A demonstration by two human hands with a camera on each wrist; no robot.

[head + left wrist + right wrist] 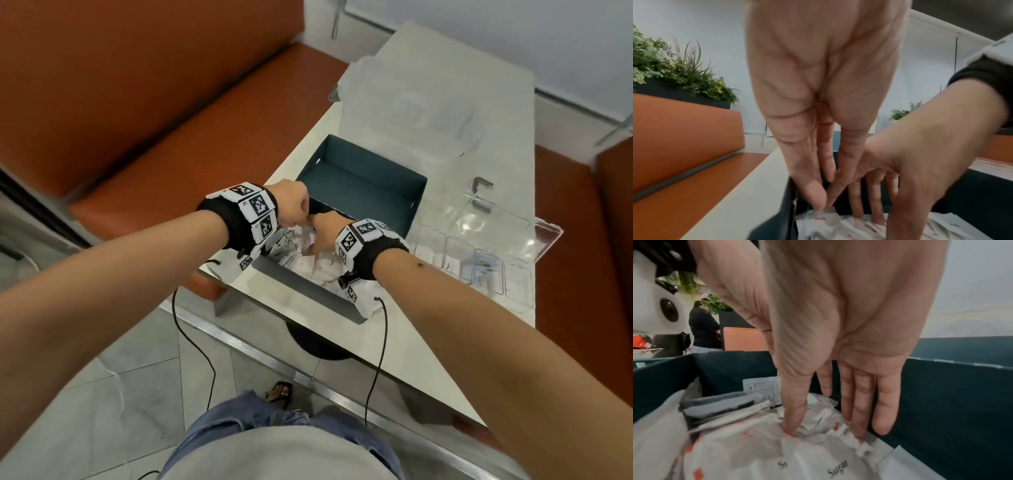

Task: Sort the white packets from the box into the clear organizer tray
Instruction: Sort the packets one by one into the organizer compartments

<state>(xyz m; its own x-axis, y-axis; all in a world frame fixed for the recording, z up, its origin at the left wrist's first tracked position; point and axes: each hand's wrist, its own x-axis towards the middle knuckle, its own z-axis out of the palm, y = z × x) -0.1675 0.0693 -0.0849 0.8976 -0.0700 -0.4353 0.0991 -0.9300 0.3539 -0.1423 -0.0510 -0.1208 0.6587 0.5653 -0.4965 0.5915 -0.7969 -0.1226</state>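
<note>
Both wrists hide most white packets [310, 263]; print blurred.

Far half of the dark box [363, 185] bare and open from above; near half heaped with white packets [308, 260] and crowded by both hands. Box walls fencing every side. Clear organizer tray [486, 253] just right of the box, unblocked from above.

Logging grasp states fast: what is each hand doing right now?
Left hand: pinches a white packet at the box edge.
Right hand: open, straight fingers pressing into the packets.
</note>
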